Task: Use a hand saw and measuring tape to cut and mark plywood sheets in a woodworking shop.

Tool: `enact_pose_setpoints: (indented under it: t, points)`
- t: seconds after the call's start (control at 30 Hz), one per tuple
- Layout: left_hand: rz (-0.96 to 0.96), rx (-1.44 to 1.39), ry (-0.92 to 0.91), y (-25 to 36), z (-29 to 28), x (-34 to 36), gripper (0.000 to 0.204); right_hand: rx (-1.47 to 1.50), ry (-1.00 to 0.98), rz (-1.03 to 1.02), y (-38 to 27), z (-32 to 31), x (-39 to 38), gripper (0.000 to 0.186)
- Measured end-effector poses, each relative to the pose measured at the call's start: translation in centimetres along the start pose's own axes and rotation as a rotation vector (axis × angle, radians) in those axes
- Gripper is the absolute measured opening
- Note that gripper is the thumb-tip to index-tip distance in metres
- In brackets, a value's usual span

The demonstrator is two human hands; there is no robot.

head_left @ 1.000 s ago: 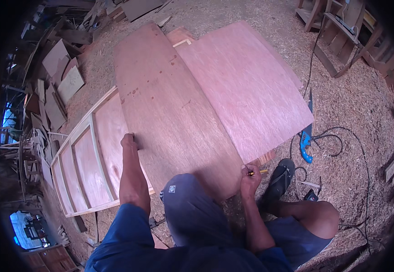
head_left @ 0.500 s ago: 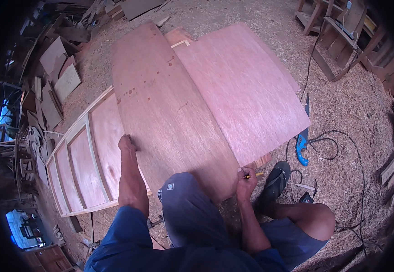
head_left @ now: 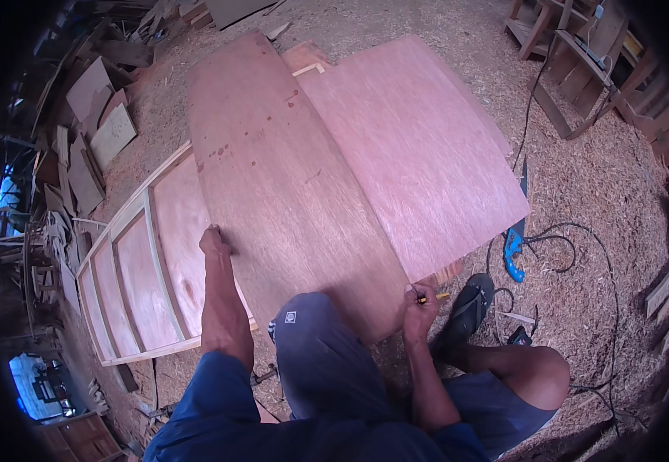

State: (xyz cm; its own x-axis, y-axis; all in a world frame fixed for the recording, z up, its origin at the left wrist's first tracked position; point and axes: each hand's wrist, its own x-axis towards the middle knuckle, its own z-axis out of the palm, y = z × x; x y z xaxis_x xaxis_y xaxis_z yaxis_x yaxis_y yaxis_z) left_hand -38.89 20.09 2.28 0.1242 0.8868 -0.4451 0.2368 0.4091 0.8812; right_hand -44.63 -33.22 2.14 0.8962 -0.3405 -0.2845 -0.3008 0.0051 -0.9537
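A long brown plywood board (head_left: 273, 169) with several dark reddish stains lies in front of me, its near end by my knee. My left hand (head_left: 214, 242) is closed around its left edge, the fingertips hidden. At the board's near right corner is my right hand (head_left: 419, 302), its fingers curled around a thin yellow and black pencil (head_left: 442, 296). The thumb and forefinger touch the corner. A pinker plywood sheet (head_left: 427, 154) lies along the brown board's right edge. Partly under the board on the left is a plywood panel with a pale wooden frame (head_left: 153, 231).
A blue-handled handsaw (head_left: 513, 254) lies on the shavings at right, beside a looping black cable (head_left: 608, 269). My sandaled foot (head_left: 469, 308) rests near my right hand. Plywood offcuts (head_left: 111, 135) pile up at far left; a wooden frame (head_left: 573, 85) stands at far right.
The view has shifted very slightly. Both hands keep their places on the brown board, and the pencil stays in my right hand.
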Motion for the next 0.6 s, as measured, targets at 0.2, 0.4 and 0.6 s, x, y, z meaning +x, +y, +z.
enact_pose_setpoints:
  t: [0.2,0.4,0.6]
  points:
    - [-0.097,0.157,-0.008,2.3,0.5,1.2,0.043,0.009,-0.01,-0.022,-0.7,0.0,-0.3,0.006]
    - [0.035,0.279,0.181,2.1,5.4,4.4,0.043,0.028,-0.009,-0.05,-0.7,0.1,-0.2,0.007]
    - [0.098,0.006,-0.01,-0.2,4.9,7.9,0.034,-0.017,0.006,-0.013,-0.3,0.0,-0.1,0.008]
